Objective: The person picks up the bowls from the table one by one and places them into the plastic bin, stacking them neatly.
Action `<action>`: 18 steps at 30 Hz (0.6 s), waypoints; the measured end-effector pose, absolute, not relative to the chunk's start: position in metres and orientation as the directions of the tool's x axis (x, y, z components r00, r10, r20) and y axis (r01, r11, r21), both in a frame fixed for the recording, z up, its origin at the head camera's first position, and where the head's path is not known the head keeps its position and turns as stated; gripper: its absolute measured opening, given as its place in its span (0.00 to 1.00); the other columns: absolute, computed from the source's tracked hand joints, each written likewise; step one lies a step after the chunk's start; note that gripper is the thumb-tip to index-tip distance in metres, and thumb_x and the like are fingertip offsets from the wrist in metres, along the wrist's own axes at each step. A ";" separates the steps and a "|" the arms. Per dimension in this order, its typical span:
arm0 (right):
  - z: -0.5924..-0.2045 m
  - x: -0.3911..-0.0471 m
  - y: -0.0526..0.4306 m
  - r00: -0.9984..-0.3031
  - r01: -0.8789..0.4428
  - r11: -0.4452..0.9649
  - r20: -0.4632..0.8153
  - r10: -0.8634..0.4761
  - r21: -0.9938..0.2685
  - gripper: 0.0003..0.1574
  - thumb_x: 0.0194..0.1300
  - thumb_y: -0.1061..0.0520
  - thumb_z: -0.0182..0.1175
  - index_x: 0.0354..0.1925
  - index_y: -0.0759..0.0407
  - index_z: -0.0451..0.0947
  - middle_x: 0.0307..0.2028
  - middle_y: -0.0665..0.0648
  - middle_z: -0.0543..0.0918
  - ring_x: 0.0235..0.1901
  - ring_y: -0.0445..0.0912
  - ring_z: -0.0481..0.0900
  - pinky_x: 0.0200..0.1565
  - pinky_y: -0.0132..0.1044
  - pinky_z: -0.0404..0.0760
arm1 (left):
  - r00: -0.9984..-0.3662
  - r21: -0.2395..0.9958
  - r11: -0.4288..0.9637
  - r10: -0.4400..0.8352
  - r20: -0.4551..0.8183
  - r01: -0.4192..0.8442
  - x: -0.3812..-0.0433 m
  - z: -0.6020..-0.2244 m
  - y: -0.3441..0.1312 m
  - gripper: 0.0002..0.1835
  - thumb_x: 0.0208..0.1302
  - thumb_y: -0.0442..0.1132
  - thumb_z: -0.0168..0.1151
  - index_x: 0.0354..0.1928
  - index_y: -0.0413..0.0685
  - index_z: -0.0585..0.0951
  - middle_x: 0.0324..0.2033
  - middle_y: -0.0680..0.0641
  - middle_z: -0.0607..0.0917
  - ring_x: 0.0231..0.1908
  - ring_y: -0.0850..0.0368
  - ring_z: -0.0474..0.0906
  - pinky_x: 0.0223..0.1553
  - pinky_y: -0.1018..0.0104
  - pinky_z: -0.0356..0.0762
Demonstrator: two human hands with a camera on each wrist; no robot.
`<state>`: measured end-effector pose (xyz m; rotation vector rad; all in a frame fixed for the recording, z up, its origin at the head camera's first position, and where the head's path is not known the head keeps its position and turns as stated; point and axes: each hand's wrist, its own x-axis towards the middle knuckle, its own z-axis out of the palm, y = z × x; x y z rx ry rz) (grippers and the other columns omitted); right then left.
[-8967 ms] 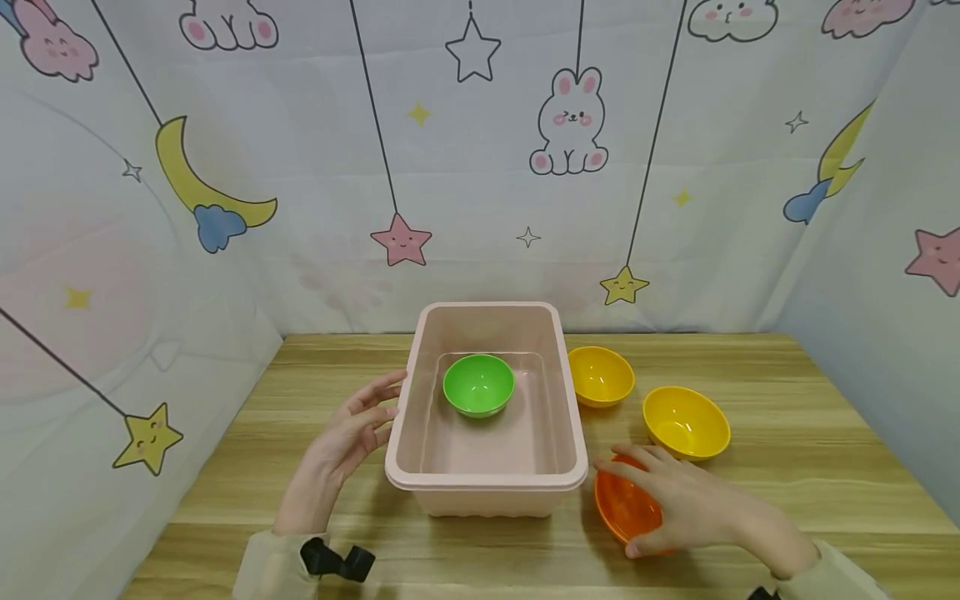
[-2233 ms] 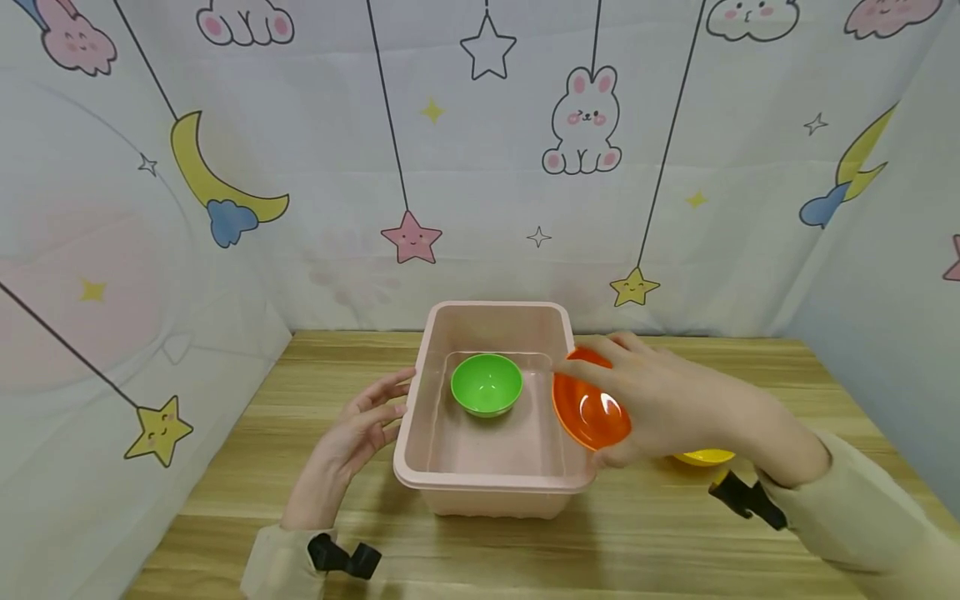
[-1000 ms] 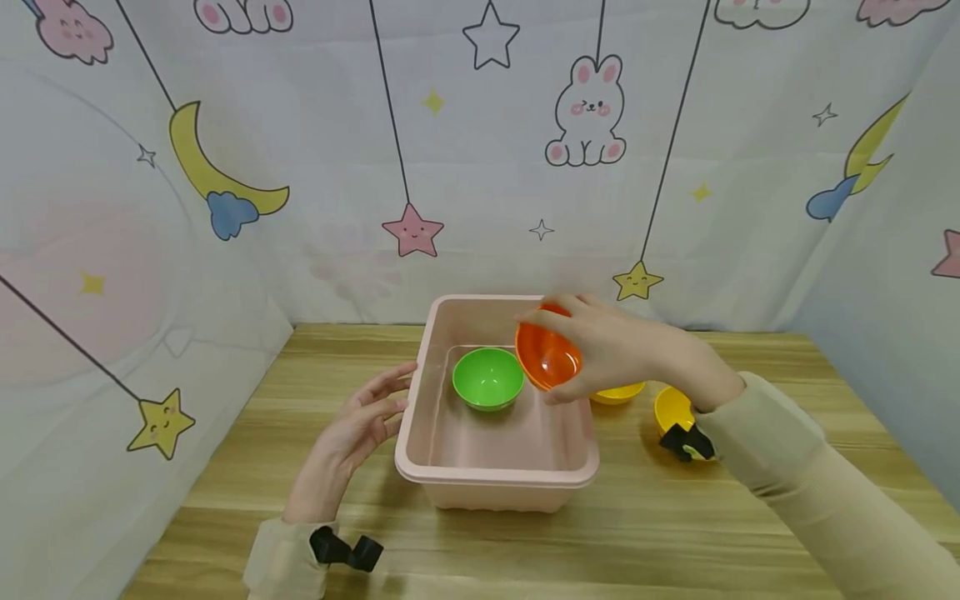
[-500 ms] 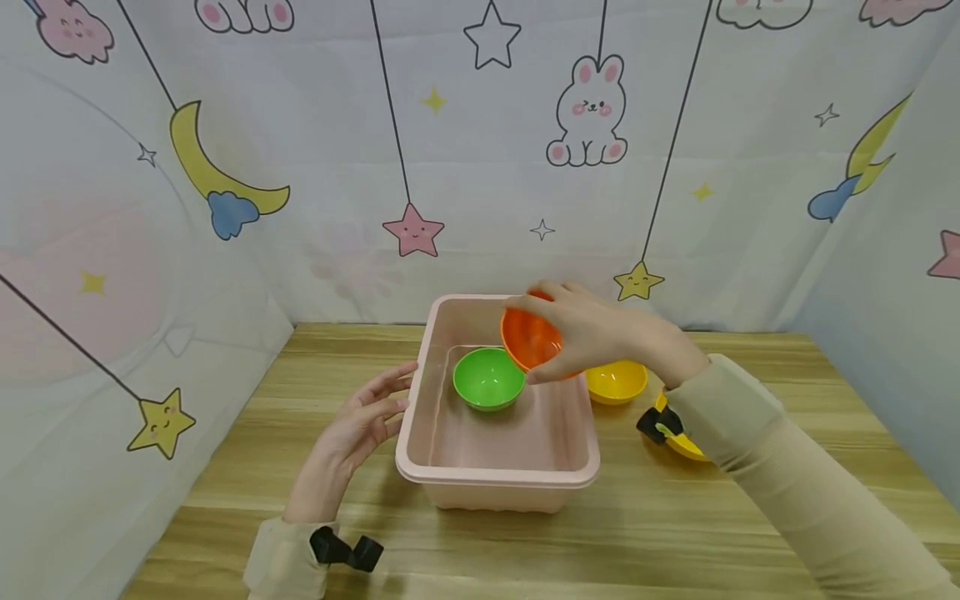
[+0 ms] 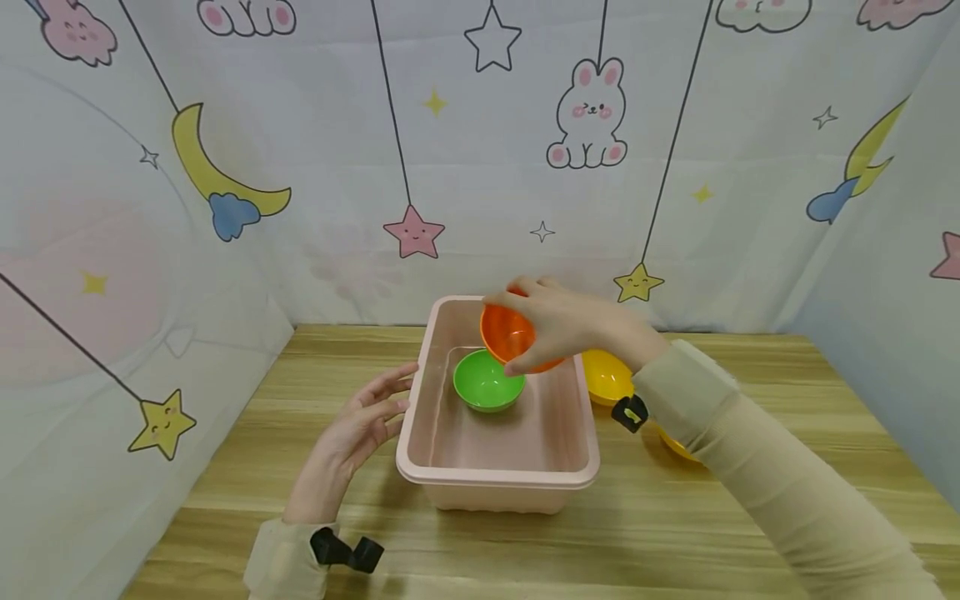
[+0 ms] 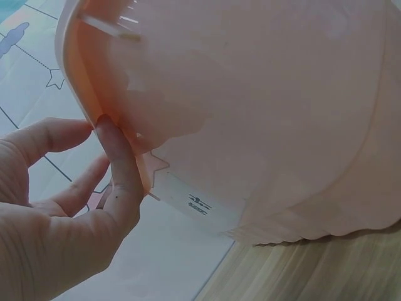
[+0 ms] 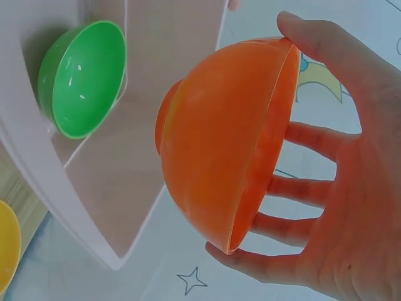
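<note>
An orange bowl (image 5: pixel 504 332) hangs tilted over the pink plastic tub (image 5: pixel 498 477), gripped at its rim by my right hand (image 5: pixel 566 321). In the right wrist view the thumb is at one side of the orange bowl (image 7: pixel 219 132) and the fingers at the other, with the bowl's foot facing the tub. A green bowl (image 5: pixel 489 382) stands upright inside the tub, just below and left of the orange one. My left hand (image 5: pixel 360 425) touches the tub's left side at the rim, its thumb and fingers spread apart; none reach over into the tub.
Right of the tub, a yellow bowl (image 5: pixel 606 379) sits on the wooden table (image 5: pixel 360 533). A second yellow bowl (image 5: pixel 678 443) is mostly hidden by the right sleeve. A patterned cloth (image 5: pixel 337 167) hangs behind and along the sides.
Since the oldest frame, my right hand has lifted the orange bowl off the table and carried it left, over the tub. My left hand has stayed at the tub's side.
</note>
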<state>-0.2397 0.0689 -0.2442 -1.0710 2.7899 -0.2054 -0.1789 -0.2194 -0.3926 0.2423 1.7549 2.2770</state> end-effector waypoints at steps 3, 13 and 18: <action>-0.246 -0.243 0.063 -0.732 -0.655 0.736 -0.101 -0.674 -0.170 0.56 0.50 0.32 0.67 0.72 0.38 0.56 0.70 0.57 0.59 0.64 0.56 0.60 0.55 0.56 0.76 | -0.953 0.966 -0.239 0.301 -0.023 -0.099 -0.179 -0.393 -0.219 0.27 0.66 0.28 0.51 0.67 0.47 0.67 0.52 0.54 0.74 0.49 0.62 0.78 0.48 0.68 0.80; -0.258 -0.254 0.051 -0.722 -0.655 0.732 -0.130 -0.679 -0.185 0.55 0.50 0.33 0.67 0.72 0.40 0.56 0.69 0.57 0.59 0.62 0.55 0.62 0.53 0.50 0.79 | -0.955 0.965 -0.247 0.297 -0.016 -0.093 -0.180 -0.394 -0.219 0.26 0.66 0.27 0.51 0.66 0.50 0.69 0.51 0.54 0.74 0.48 0.63 0.78 0.47 0.67 0.81; -0.262 -0.258 0.044 -0.727 -0.649 0.741 -0.147 -0.671 -0.174 0.55 0.51 0.31 0.65 0.72 0.37 0.55 0.69 0.56 0.59 0.64 0.55 0.61 0.54 0.53 0.78 | -0.954 0.963 -0.255 0.300 -0.010 -0.091 -0.179 -0.394 -0.220 0.25 0.66 0.27 0.50 0.64 0.53 0.71 0.51 0.55 0.75 0.48 0.63 0.78 0.47 0.67 0.81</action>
